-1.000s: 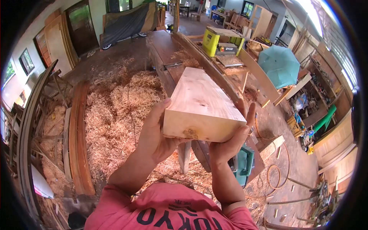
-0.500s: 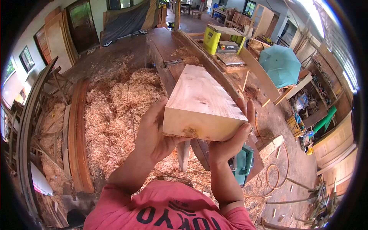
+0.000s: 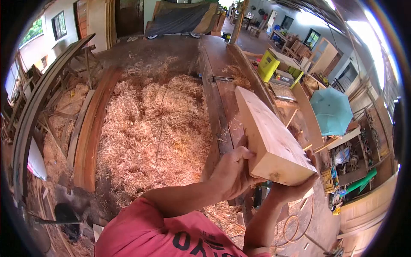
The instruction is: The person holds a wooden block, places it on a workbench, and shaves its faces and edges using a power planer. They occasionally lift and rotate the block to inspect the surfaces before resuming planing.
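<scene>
A thick, pale wooden block is held up over the right side of the workbench, its end grain with a brown knot facing me. My left hand grips its left side near the close end, thumb against the face. Under and around the right side of that same end is my right hand, its fingers partly hidden by the wood. The block's far end points away over the dark bench.
Wood shavings cover the floor left of the bench. Long boards lie farther left. A green planer and a teal umbrella stand to the right. An orange hose coils on the floor.
My view has turned left, so the room appears shifted right. The block, still in both hands, has moved right in view and is angled more steeply, showing its left side.
</scene>
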`<state>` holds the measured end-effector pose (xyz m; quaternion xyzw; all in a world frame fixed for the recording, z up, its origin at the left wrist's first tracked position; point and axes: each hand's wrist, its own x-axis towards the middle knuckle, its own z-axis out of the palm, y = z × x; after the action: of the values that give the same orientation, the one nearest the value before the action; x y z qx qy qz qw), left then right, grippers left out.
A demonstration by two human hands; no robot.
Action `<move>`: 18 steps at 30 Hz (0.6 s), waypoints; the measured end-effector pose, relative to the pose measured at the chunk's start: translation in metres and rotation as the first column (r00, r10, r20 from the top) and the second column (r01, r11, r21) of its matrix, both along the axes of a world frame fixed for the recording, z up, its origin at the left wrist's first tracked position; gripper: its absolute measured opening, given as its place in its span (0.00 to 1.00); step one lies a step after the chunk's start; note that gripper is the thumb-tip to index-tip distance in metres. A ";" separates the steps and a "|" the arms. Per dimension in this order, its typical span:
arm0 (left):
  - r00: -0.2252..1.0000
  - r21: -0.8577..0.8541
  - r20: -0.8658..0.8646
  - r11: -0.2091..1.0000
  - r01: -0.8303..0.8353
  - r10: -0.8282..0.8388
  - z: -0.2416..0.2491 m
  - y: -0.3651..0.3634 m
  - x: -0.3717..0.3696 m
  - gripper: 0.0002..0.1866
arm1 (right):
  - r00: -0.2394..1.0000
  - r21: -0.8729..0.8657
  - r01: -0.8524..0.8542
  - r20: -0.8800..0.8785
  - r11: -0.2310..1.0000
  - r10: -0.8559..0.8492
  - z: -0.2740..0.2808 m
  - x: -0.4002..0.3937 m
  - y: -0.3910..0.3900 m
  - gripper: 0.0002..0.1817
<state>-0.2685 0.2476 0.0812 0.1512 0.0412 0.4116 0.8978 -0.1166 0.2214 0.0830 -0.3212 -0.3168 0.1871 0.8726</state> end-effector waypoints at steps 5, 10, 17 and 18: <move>0.988 -0.001 0.154 1.000 0.022 -0.022 -0.003 0.002 0.005 0.39 | 0.997 -0.006 0.065 -0.027 0.998 -0.066 0.004 0.003 0.001 0.35; 0.992 0.024 0.127 1.000 0.021 -0.023 -0.003 0.002 0.007 0.38 | 0.998 0.007 0.029 -0.052 1.000 -0.029 0.000 0.009 0.001 0.35; 0.998 -0.037 0.030 0.998 -0.055 0.056 -0.011 0.023 0.015 0.24 | 0.999 0.008 -0.033 0.013 0.999 0.033 -0.003 0.015 0.001 0.37; 0.998 -0.012 0.000 0.998 -0.066 0.066 -0.008 0.024 0.015 0.24 | 1.000 0.024 -0.016 0.007 1.000 0.016 0.000 0.015 0.003 0.37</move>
<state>-0.2535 0.2716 0.0736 0.1443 0.0485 0.4411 0.8845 -0.1020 0.2244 0.0825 -0.3089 -0.3245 0.1893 0.8738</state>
